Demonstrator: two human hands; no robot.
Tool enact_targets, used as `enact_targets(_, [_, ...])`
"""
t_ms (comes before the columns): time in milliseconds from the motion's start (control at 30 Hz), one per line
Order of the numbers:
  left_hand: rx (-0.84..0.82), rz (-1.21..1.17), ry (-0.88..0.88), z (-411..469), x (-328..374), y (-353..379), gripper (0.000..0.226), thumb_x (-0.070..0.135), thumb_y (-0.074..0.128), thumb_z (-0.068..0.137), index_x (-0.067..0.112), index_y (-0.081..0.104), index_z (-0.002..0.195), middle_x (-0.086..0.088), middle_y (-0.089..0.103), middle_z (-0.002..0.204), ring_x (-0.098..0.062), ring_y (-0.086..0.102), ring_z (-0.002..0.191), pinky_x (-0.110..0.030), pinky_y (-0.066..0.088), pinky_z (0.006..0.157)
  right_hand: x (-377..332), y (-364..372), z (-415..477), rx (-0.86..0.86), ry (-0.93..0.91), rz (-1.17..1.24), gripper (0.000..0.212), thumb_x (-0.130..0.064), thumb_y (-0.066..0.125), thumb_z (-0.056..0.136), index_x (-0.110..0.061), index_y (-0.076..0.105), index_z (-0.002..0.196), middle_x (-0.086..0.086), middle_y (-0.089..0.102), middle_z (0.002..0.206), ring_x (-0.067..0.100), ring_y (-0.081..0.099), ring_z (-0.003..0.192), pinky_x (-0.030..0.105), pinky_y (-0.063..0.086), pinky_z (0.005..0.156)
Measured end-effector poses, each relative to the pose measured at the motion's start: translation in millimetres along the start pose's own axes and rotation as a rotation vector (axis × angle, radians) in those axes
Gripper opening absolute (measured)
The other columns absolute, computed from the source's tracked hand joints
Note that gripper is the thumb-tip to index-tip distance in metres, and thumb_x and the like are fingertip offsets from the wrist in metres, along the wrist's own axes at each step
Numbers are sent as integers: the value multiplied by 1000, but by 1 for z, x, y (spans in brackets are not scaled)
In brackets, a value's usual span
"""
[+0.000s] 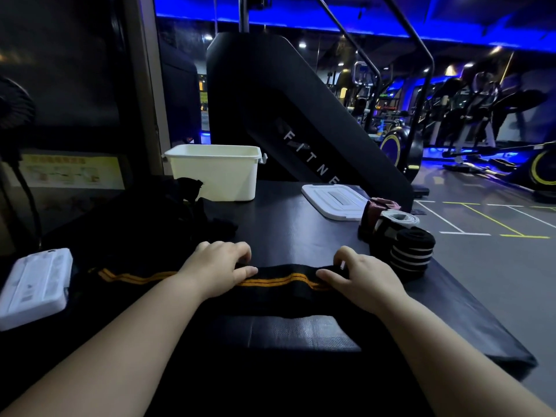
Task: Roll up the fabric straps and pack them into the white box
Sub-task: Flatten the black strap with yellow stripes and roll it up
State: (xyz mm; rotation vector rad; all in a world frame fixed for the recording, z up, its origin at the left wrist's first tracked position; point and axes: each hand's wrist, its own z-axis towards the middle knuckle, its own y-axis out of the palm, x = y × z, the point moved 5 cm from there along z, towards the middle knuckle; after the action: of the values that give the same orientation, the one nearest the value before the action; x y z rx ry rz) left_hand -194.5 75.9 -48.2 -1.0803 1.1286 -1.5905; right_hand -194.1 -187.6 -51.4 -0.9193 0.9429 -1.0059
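Both my hands are down on the black strap (279,281), which lies flat across the dark worktop (285,230) just in front of me, its two orange stripes running along its length. My left hand (218,266) sits on the strap's middle part: the fingers are curled over the far edge and the thumb lies along the cloth, pointing right, so I hold the strap between them. My right hand (361,276) is at the strap's right end, fingers bent down onto the far edge and thumb stretched left along the stripes, pinching the cloth in the same way. The rest of the strap trails off to the left, past my left wrist.

The white box (216,173) stands open at the back of the worktop, well apart from my hands; I cannot see inside it. Its white lid (334,201) lies flat to the right of it. Near the right edge three rolled straps stand close together: a black roll with white stripes (413,254) nearest my right hand, a pale grey roll (397,219) behind it, and a dark red roll (380,206) farthest back, beside the lid. A heap of dark fabric (168,218) lies in front of the box on the left. A white device (36,287) rests at the left edge.
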Motion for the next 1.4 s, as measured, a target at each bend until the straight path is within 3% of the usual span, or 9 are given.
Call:
enact_targets(133, [75, -113, 133, 1, 33, -2, 31, 49, 53, 93, 34, 58, 119, 16, 59, 114, -9, 50, 114, -34, 34, 101, 9, 5, 0, -114, -23, 83, 41, -73, 46, 82, -33, 51, 91, -10, 60, 93, 14, 56, 88, 32, 41, 74])
enact_targets(267, [-45, -418, 271, 2, 69, 3, 55, 58, 64, 81, 37, 51, 130, 13, 55, 128, -7, 49, 121, -31, 40, 104, 17, 5, -5, -224, -96, 124, 49, -69, 52, 83, -37, 60, 119, -13, 54, 108, 6, 53, 106, 24, 40, 94])
enact_targets(433, [-250, -273, 241, 4, 89, 19, 89, 63, 77, 64, 46, 33, 139, 4, 47, 130, -15, 45, 123, -32, 40, 106, 28, 2, -18, -275, -115, 330, 101, -93, 56, 48, -41, 51, 134, -16, 53, 117, -2, 50, 112, 19, 37, 101])
enact_targets(567, [-228, -226, 239, 4, 88, 23, 79, 64, 74, 65, 43, 41, 133, 3, 50, 119, -18, 48, 117, -35, 42, 103, 34, 4, -23, -226, -116, 444, 80, -58, 84, 55, -40, 56, 128, -11, 59, 121, 1, 54, 115, 21, 39, 104])
enact_targets(800, [-120, -59, 342, -5, 93, 15, 63, 63, 60, 79, 39, 42, 134, 15, 58, 120, -15, 46, 115, -40, 35, 103, 32, 4, -24, -145, -137, 478, 87, -81, 71, 44, -38, 66, 119, -9, 67, 110, 3, 61, 105, 27, 47, 97])
enact_targets(1000, [-132, 74, 370, -6, 93, 21, 68, 67, 49, 85, 42, 31, 146, 18, 38, 146, -14, 31, 131, -38, 23, 110, 28, 1, -27, -92, -160, 475, 75, -73, 72, 47, -39, 67, 114, -9, 67, 107, 4, 60, 104, 27, 46, 97])
enact_targets(1167, [-142, 70, 371, 2, 114, 12, 77, 78, 50, 76, 31, 43, 137, 10, 45, 140, -14, 31, 134, -39, 26, 109, 28, 1, -27, -84, -135, 474, 76, -72, 77, 46, -36, 67, 113, -13, 64, 107, -1, 59, 102, 16, 43, 93])
enact_targets(1300, [-205, 6, 366, 12, 133, 16, 80, 74, 60, 74, 30, 40, 138, 1, 57, 127, -22, 49, 121, -38, 41, 99, 35, -5, -28, -49, -47, 680, 30, -24, 78, 79, -32, 66, 105, -3, 69, 105, -1, 63, 94, 14, 45, 88])
enact_targets(1400, [-252, -47, 339, 16, 135, 26, 71, 73, 60, 73, 31, 47, 129, 2, 59, 119, -24, 51, 115, -38, 44, 91, 42, -6, -28, -2, 24, 712, 29, -5, 69, 86, -31, 66, 100, 0, 71, 100, 1, 64, 87, 9, 45, 82])
